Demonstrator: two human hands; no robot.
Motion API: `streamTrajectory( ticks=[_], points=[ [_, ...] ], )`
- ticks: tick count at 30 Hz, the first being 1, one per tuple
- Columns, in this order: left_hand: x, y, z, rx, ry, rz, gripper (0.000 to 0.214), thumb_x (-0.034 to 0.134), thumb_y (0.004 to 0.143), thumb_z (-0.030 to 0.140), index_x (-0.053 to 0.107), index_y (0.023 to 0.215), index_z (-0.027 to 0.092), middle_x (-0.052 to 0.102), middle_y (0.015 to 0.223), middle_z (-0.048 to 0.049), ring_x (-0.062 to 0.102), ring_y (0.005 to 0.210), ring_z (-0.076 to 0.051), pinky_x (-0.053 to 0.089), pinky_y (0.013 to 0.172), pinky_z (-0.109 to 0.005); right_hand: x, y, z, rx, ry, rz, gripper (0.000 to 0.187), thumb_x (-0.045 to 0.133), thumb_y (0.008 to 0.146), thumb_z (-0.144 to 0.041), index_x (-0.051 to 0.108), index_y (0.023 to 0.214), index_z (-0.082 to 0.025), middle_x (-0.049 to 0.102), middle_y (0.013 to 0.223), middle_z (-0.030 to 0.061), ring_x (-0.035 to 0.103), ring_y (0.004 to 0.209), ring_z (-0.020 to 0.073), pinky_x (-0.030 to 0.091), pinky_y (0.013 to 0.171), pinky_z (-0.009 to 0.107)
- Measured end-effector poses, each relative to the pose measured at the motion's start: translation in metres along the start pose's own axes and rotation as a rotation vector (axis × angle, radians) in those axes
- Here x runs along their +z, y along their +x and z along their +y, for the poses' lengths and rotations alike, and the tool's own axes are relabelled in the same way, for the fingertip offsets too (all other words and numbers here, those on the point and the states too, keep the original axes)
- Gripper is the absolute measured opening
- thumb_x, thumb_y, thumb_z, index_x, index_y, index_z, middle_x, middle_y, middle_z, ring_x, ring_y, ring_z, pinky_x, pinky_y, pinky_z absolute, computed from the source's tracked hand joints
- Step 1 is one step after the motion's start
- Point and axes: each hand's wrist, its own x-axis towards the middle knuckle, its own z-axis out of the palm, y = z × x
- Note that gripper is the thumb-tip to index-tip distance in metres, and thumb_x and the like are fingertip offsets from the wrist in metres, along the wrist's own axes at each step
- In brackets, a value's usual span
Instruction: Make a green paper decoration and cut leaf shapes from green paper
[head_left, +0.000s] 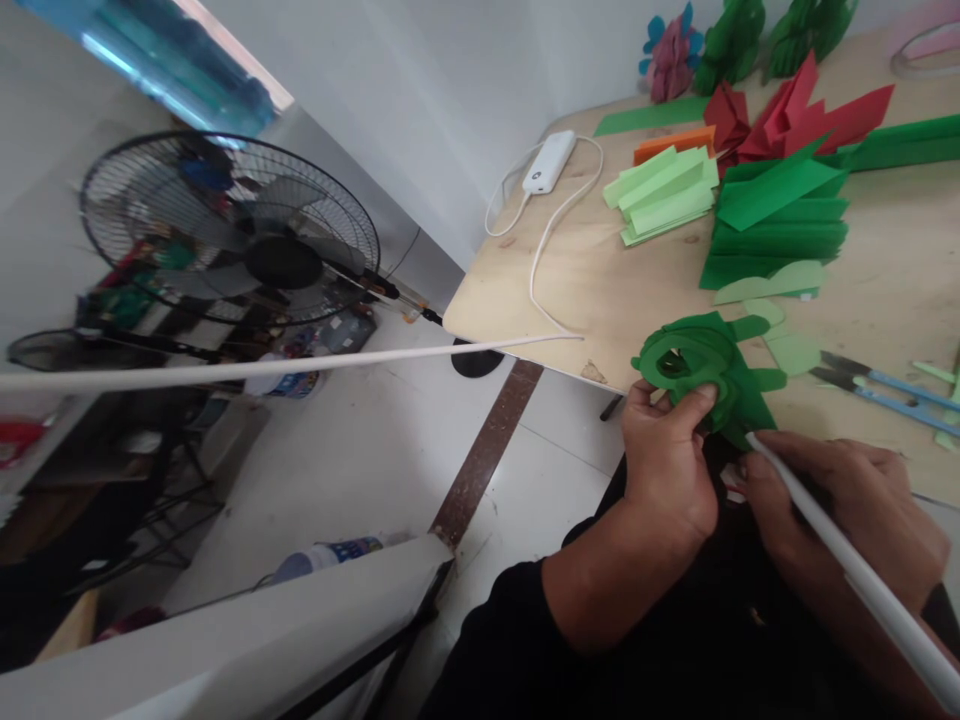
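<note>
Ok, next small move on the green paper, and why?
Probably keep the curled green paper pinched in the left hand and turn it slightly toward the white rod held in the right hand. The rod's tip sits right at the paper's lower edge, and the left hand grips the paper from one side only.

This is a paper-craft workroom: a plywood table [600, 290] stretches ahead of the left hand [666, 470] and right hand [840, 510], spread with folded coloured paper shapes [772, 225] and scissors [885, 395]. Left of the hands, a standing fan [229, 230] rises above a white tiled floor [337, 480].
</note>
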Motion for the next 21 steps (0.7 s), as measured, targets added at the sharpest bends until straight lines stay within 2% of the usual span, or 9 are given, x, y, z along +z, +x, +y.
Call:
streamTrajectory(
  ticks=[14, 21],
  points=[
    [0.0003, -0.0007, 0.0003, -0.015, 0.011, 0.003, 0.042, 0.073, 0.054, 0.010, 0.056, 0.091, 0.019, 0.065, 0.080, -0.0013, 0.064, 0.076, -0.016, 0.045, 0.083, -0.033, 0.0036, 0.0004, -0.0013, 0.025, 0.020, 0.016, 0.016, 0.055, 0.083, -0.038, 0.063, 0.084, -0.024, 0.063, 0.063, 0.0033, 0.057, 0.060, 0.0239, 0.036, 0.054, 0.035],
    [0.0023, -0.0019, 0.0023, -0.020, 0.010, 0.006, 0.040, 0.072, 0.054, 0.009, 0.055, 0.089, 0.019, 0.065, 0.079, -0.0008, 0.062, 0.071, -0.013, 0.046, 0.082, -0.032, 0.0066, -0.0041, 0.0012, 0.063, 0.020, 0.036, 0.015, 0.057, 0.081, -0.037, 0.064, 0.085, -0.025, 0.064, 0.066, 0.0021, 0.059, 0.063, 0.0238, 0.038, 0.056, 0.036]
  ],
)
